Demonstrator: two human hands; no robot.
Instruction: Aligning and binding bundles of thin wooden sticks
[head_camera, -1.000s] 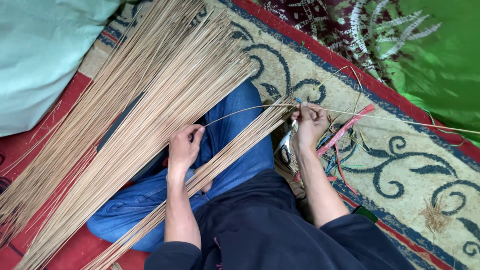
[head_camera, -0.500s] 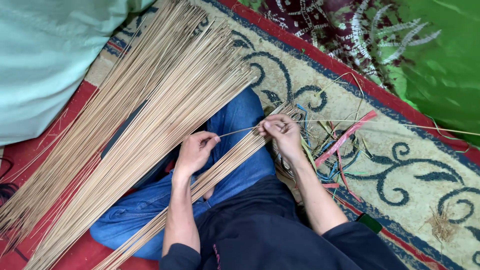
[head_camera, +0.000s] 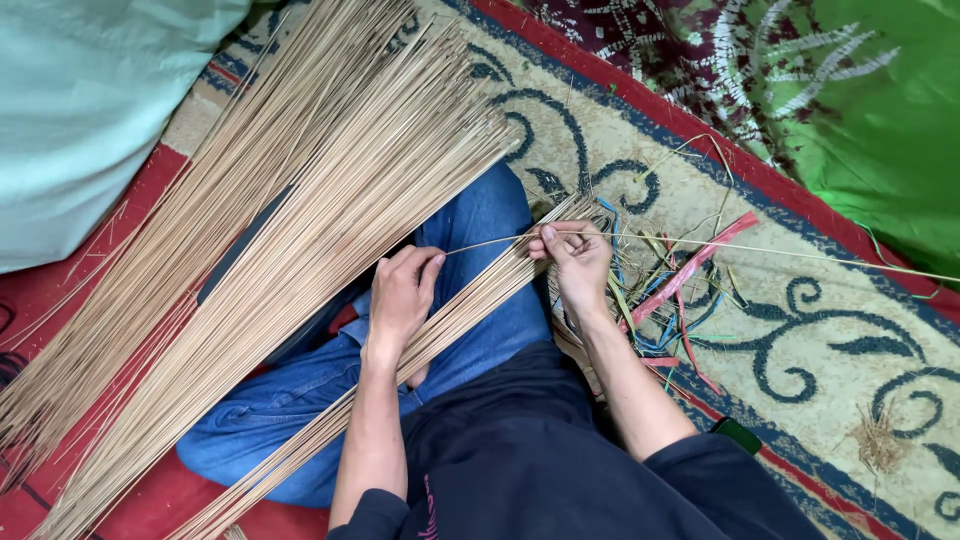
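Note:
A single thin tan stick (head_camera: 490, 241) runs between my two hands. My left hand (head_camera: 402, 296) pinches its left end above my blue-jeaned leg (head_camera: 480, 225). My right hand (head_camera: 572, 260) grips the same stick further right, and the stick carries on past it over the carpet. Under my hands a small bundle of tan sticks (head_camera: 440, 335) lies slanted across my lap. A big fan of long tan sticks (head_camera: 260, 230) spreads over my leg and the floor to the left.
Colourful plastic strips (head_camera: 680, 285) in pink, blue and yellow lie tangled on the patterned carpet (head_camera: 830, 330) right of my right hand. A pale green cushion (head_camera: 90, 100) sits top left, green patterned cloth (head_camera: 880, 110) top right.
My right hand came left from the plastic strips to the stick. My left hand rose slightly and took the stick's end, so both hands hold one stick.

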